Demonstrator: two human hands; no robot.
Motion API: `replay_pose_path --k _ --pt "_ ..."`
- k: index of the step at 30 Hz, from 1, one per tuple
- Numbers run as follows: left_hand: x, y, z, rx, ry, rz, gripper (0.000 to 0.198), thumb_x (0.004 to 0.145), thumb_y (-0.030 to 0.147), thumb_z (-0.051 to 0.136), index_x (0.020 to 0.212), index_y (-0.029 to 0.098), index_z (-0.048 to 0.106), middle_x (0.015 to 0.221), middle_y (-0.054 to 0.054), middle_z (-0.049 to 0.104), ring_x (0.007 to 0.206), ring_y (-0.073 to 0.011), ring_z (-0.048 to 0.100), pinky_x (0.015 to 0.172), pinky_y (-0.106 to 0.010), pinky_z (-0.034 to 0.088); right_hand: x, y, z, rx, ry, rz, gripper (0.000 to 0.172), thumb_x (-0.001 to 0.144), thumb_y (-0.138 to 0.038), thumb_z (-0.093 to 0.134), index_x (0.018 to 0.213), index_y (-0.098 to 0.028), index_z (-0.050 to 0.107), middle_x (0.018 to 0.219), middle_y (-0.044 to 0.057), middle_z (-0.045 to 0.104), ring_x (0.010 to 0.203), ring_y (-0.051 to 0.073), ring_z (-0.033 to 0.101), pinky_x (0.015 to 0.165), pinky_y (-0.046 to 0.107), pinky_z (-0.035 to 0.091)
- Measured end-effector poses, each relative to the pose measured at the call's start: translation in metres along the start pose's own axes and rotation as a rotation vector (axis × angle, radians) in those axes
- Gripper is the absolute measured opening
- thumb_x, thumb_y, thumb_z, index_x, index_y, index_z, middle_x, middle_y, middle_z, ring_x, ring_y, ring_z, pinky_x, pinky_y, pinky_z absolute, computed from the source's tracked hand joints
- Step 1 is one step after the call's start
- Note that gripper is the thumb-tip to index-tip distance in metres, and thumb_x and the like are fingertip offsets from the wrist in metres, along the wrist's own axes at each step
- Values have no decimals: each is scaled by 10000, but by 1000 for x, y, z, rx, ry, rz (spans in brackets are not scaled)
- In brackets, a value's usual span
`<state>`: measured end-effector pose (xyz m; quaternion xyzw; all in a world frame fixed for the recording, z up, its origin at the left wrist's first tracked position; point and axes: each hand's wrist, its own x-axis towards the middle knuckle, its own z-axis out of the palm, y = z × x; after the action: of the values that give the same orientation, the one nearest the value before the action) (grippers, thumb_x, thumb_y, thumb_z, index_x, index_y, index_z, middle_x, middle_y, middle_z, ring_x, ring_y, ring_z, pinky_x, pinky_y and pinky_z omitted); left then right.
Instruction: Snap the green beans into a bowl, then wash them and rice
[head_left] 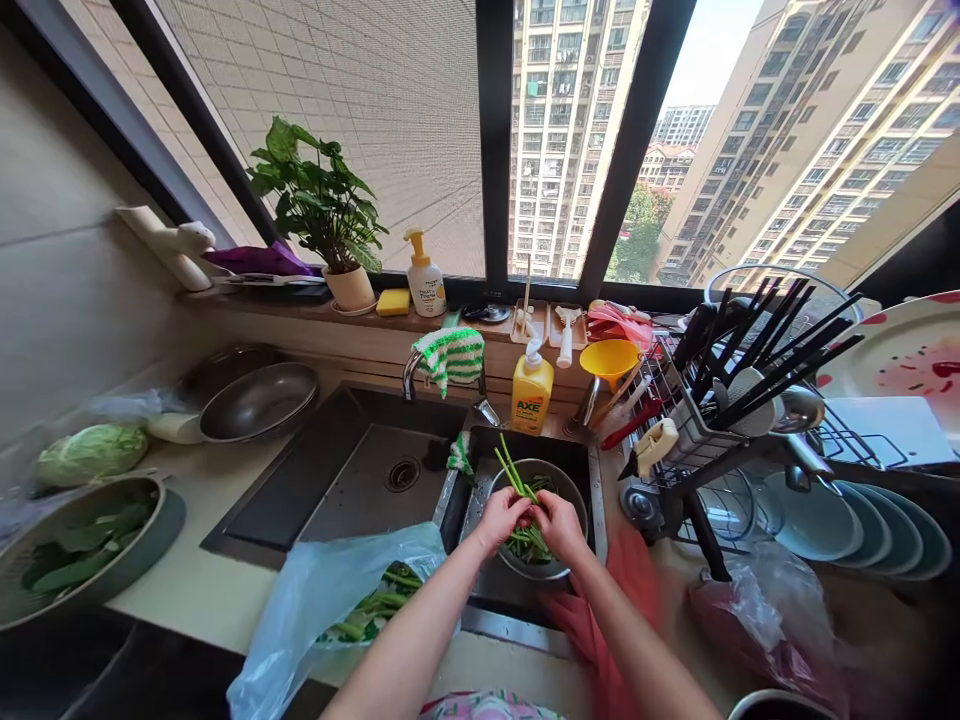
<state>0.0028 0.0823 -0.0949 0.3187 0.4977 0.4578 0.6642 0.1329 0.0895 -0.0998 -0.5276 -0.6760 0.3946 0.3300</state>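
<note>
Just right of centre in the lower half of the frame, the left hand [501,521] and the right hand [561,524] come together above a metal bowl [582,512], their fingertips almost meeting. The fingers of both are curled in and closed, thumbs pressed against them, with a few slim green stems [511,466] pinched between; the long ends of these stems poke up and to the left, past the knuckles. More green pieces [529,546] lie in the bowl, beneath the hands. The bowl sits in the smaller, right-hand basin of the dark sink [352,470], whose wider basin, with a round drain, stretches towards the left of the frame. At bottom centre-left, a pale blue plastic bag [292,610] lies open with leafy green stalks [379,605] inside, close to the left forearm. A red cloth [634,590] lies beneath the right forearm. Directly above the bowl in the frame stands a yellow AXE pump bottle [532,396]; to its left, a green-and-white striped cloth [450,356] is draped over the tap, and to its right is a yellow funnel [609,359]. At far left are a colander [161,520] holding green leaves [88,545], a cabbage [93,455] and a dark wok [259,402]. The right side is filled by a dish rack [705,450] with black chopsticks [776,345] upright in its holder and pale blue-green plates [851,525] standing on edge below.
</note>
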Motion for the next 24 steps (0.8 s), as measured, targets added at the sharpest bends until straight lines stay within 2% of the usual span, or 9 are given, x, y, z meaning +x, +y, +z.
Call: replay_pose_path --k 2,5,7,10,13,17,19,22,24 --pt "1 1 3 -25 7 2 293 580 348 723 722 122 602 656 -8 622 505 -70 513 482 -183 398 0 0 3 237 14 97 200 699 -354 535 588 -188 525 559 -11 538 545 127 470 532 236 371" --pt "0 1 5 -66 35 10 291 571 338 728 712 126 586 679 -8 625 538 -77 531 528 -197 426 3 3 9 626 53 281 288 633 -457 599 619 -180 521 570 -8 552 532 132 505 533 256 422" --pt "-3 -1 6 -80 66 20 299 566 342 731 706 133 569 692 -3 625 558 -78 544 564 -204 441 6 8 12 722 87 348 335 581 -485 643 604 -179 508 566 -12 545 519 126 504 527 260 437" --pt "-6 -3 7 -79 55 24 315 562 357 733 705 133 565 679 -6 626 546 -86 551 563 -214 442 10 16 13 696 125 412 387 518 -515 677 558 -188 474 513 -33 501 456 101 453 451 237 405" --pt "-6 -2 8 -47 8 43 307 576 365 723 719 127 591 643 -8 623 505 -85 529 518 -211 415 9 18 11 684 143 457 411 522 -556 658 574 -194 470 472 -50 460 400 84 405 403 225 359" --pt "-5 2 5 39 36 58 278 573 326 728 723 112 634 616 -6 611 468 -62 470 458 -188 344 2 9 4 783 -88 421 374 615 -525 635 753 -191 539 619 -19 567 510 111 520 504 241 415" --pt "-6 5 4 42 3 33 322 561 294 740 810 112 649 643 -4 614 486 -62 481 470 -185 349 -1 5 0 776 -176 391 371 646 -504 626 838 -196 546 679 -10 594 559 118 543 537 242 415" --pt "-6 9 2 -38 -15 -19 443 555 294 758 945 138 617 691 5 613 531 -74 522 509 -191 390 -1 3 -6 576 -180 290 327 661 -485 606 776 -184 550 604 -31 548 509 101 474 498 224 359" --pt "-5 11 1 -103 50 -29 396 568 346 756 868 135 603 677 11 598 524 -68 520 498 -185 394 1 2 -9 390 -171 173 271 672 -443 599 703 -177 555 579 -38 513 527 98 433 509 223 336"
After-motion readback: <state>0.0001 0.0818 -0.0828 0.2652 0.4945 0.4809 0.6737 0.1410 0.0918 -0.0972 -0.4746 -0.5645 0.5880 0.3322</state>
